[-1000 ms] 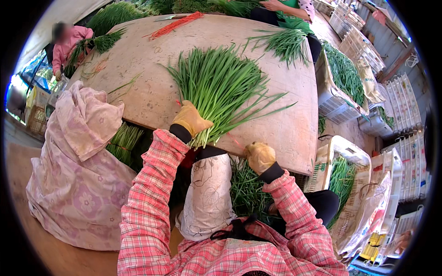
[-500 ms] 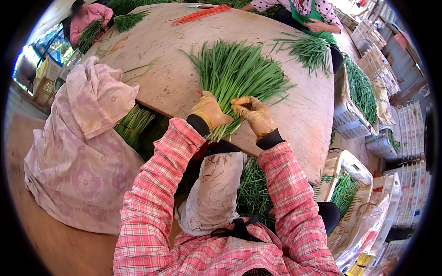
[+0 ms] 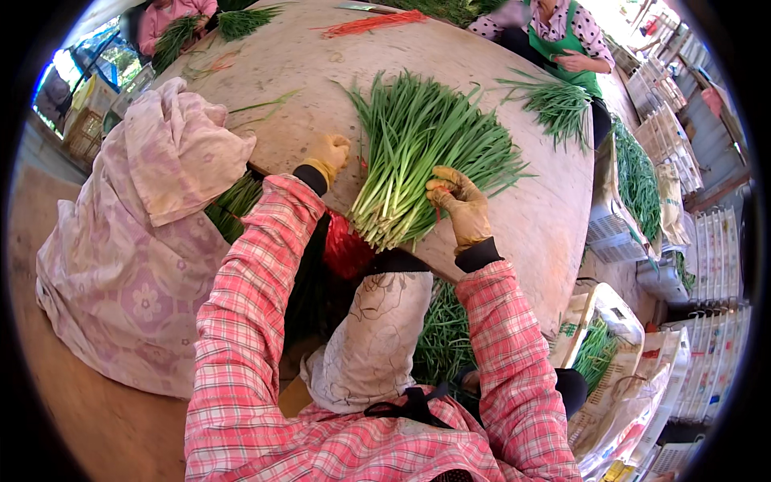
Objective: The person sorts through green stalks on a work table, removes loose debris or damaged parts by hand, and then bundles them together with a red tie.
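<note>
Evidently, the bundle of long green stalks [image 3: 430, 165] is what the work centres on: it lies loose on the surface by its near edge, pale cut ends gathered at that edge and leaf tips fanned toward the far edge. Just to its right, the right hand [image 3: 462, 205], in a tan glove, pinches a thin red strand [image 3: 438, 212] between thumb and fingers. The left hand [image 3: 328, 154], gloved likewise, hangs just left of the stalks, apart from them, its fingers curled in and pressed together; whether they grip anything I cannot tell.

The step in hand looks like the tying of the bundle, with the strand not yet closed round it. The next move probably calls for bringing the strand across the stalks while keeping the cut ends even.

Beyond, the wooden table [image 3: 317, 84] carries a few loose stems [image 3: 265, 106] toward its left edge and a heap of red strands [image 3: 374, 22] by its far edge. Near the right edge lies a smaller spread of leaves [image 3: 558, 106], before a co-worker in a green apron [image 3: 572, 48]. Another person in pink [image 3: 166, 18] sits off the far left. Past the right edge stand pale crates of greens [image 3: 604, 233]; patterned cloth [image 3: 144, 249] drapes something near the left edge.
</note>
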### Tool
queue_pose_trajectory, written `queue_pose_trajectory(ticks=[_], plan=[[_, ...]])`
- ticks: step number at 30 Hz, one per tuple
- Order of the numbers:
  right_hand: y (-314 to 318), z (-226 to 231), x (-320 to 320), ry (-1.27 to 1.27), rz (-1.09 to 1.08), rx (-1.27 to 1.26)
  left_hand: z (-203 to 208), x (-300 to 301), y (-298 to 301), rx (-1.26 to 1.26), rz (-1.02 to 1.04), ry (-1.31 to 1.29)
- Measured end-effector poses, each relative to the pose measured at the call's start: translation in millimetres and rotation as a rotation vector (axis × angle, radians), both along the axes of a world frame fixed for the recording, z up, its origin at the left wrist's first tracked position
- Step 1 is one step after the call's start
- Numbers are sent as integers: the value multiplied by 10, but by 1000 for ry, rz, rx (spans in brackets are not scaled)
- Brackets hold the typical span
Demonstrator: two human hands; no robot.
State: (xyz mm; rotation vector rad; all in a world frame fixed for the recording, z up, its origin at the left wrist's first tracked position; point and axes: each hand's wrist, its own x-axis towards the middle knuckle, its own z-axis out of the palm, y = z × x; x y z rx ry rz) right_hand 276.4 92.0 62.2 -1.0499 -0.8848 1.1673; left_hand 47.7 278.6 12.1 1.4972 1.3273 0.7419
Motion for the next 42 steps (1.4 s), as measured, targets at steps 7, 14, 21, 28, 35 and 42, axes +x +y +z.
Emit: queue_pose_trajectory(ticks=[7, 14, 21, 28, 35, 42], plan=[[-18, 4, 46, -26, -26, -37, -104, 168, -113, 412, -217, 347], [-11, -17, 39, -35, -7, -19, -84, 159, -30, 442, -240, 456], [-7, -77, 123, 59, 39, -42, -504, -47, 437, -213, -542, -190], [-83, -9, 210, -16, 21, -102, -316, 487, 217, 66, 592, -214], [-89, -66, 198, 31, 13, -100, -213, -35, -87, -131, 171, -3], [-99, -78, 195, 27, 39, -89, -411, 133, -16, 121, -160, -308]])
